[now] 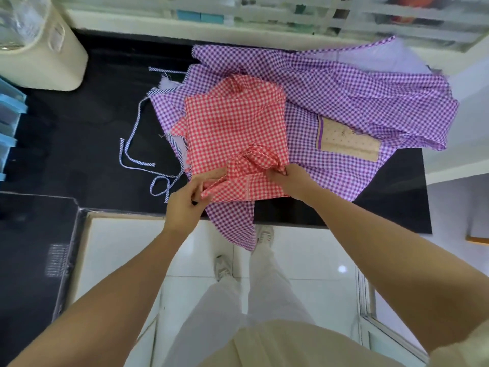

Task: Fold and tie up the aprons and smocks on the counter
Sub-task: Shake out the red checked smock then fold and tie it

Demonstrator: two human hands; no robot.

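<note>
A folded red checked apron (235,123) lies on top of a spread purple checked smock (357,102) on the black counter (79,133). The red apron's ties are looped into a knot (258,154) at its near edge. My left hand (185,200) pinches one red tie end at the apron's near left corner. My right hand (288,178) pinches the other tie end just right of the knot. A beige pocket (346,141) shows on the purple smock. A blue striped cord (137,154) trails off to the left.
A cream bin (45,56) stands at the back left of the counter. Blue drawers (8,123) sit at the left edge. Part of the purple smock hangs over the counter's near edge. White floor tiles and the person's legs are below.
</note>
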